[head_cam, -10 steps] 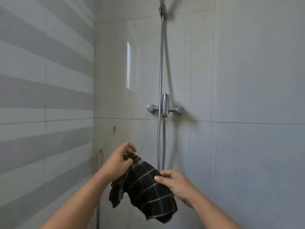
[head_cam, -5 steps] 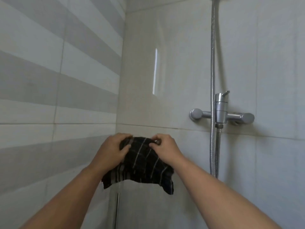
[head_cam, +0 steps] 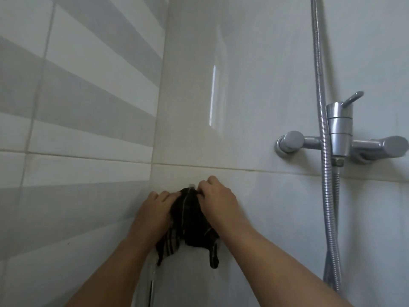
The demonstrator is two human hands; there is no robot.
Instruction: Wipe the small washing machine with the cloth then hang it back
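Both hands press a dark plaid cloth (head_cam: 190, 220) against the far tiled wall (head_cam: 254, 96) (near a small hook (head_cam: 191, 185)): left hand (head_cam: 155, 212) and right hand (head_cam: 218, 201) each pinching its top edge

The cloth (head_cam: 190, 220) hung between my left hand (head_cam: 155, 212) and right hand (head_cam: 218, 201), against the wall (head_cam: 254, 85); the tap (head_cam: 338, 138) sat up-right of my fingers.

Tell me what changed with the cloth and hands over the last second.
Both hands carried the dark checked cloth up to the tiled wall. The right hand shifted its grip from the cloth's side to its top edge, at a small fitting there. The left hand kept hold throughout. The shower tap stayed untouched.
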